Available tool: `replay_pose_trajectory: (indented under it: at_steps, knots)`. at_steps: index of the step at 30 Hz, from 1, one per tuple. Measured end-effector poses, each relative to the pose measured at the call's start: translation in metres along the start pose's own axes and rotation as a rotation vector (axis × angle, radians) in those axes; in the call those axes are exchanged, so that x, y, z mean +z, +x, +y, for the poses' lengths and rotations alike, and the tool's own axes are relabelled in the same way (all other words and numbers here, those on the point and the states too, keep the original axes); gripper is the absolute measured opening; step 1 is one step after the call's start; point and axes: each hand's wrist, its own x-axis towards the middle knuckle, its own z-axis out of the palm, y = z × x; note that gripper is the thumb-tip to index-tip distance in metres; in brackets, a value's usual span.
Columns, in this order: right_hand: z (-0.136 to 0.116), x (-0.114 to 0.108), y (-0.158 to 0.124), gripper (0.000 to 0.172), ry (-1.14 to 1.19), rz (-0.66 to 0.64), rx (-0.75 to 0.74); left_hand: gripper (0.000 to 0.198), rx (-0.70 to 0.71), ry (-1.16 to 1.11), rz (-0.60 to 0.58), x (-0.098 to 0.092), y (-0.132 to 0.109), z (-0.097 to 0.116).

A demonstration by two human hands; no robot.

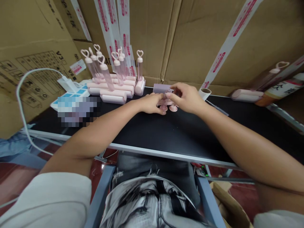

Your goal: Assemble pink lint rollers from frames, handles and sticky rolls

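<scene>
My left hand [152,103] and my right hand [186,97] meet over the black table. Between their fingertips is a small translucent pink piece [166,96], mostly covered by the fingers, so its kind does not show. My left thumb and fingers are closed around it, and the right thumb and index finger pinch at its upper end. A round pink disc [173,108] shows just below the hands. Behind them lies a flat pale purple piece [161,88]. Left of my hands stand several heart-topped clear pink tubes [140,66] on pale pink rounded bases [113,96].
At the left are a white and blue power strip [78,94] with a plugged-in charger [67,85] and white cable. A white paper roll [204,92] stands right of my hands. Farther right are another pink base [247,95] and a bottle [282,90]. Cardboard [147,41] walls the back.
</scene>
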Motion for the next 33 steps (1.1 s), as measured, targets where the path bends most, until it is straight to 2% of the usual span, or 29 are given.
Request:
replay_pose_trajectory:
  at_steps: [2, 5, 7, 9, 13, 15, 21, 25, 29, 33]
  knots:
    - [0.014, -0.006, -0.003, 0.043, -0.016, -0.033, -0.035, 0.080, -0.060, 0.016, -0.026, 0.000, 0.000, 0.002]
    - [0.034, -0.006, -0.008, 0.058, -0.077, -0.204, -0.113, 0.089, -0.116, 0.070, -0.058, -0.004, -0.001, 0.008]
    - [0.042, 0.001, -0.010, 0.073, -0.111, -0.306, -0.149, 0.088, -0.131, 0.116, -0.065, -0.007, -0.003, 0.012]
    - [0.045, 0.011, -0.012, 0.072, -0.121, -0.350, -0.142, 0.080, -0.139, 0.144, -0.058, -0.008, -0.003, 0.013]
    - [0.045, 0.028, -0.012, 0.037, -0.117, -0.307, -0.103, 0.065, -0.161, 0.149, -0.035, -0.008, -0.002, 0.008]
    - [0.045, 0.035, -0.009, 0.028, -0.123, -0.282, -0.103, 0.061, -0.185, 0.157, -0.016, -0.007, -0.001, 0.003]
    - [0.050, 0.054, 0.010, 0.029, -0.098, -0.212, -0.110, 0.063, -0.179, 0.237, 0.092, -0.006, 0.003, -0.008]
    - [0.050, 0.064, 0.022, 0.020, -0.137, -0.191, -0.079, 0.060, -0.203, 0.231, 0.115, -0.003, 0.006, -0.012]
    - [0.046, 0.068, 0.028, 0.022, -0.144, -0.185, -0.075, 0.049, -0.087, 0.233, 0.159, -0.006, 0.005, -0.011]
    - [0.046, 0.069, 0.025, 0.023, -0.135, -0.164, -0.055, 0.059, 0.099, 0.381, 0.173, -0.011, 0.001, 0.002]
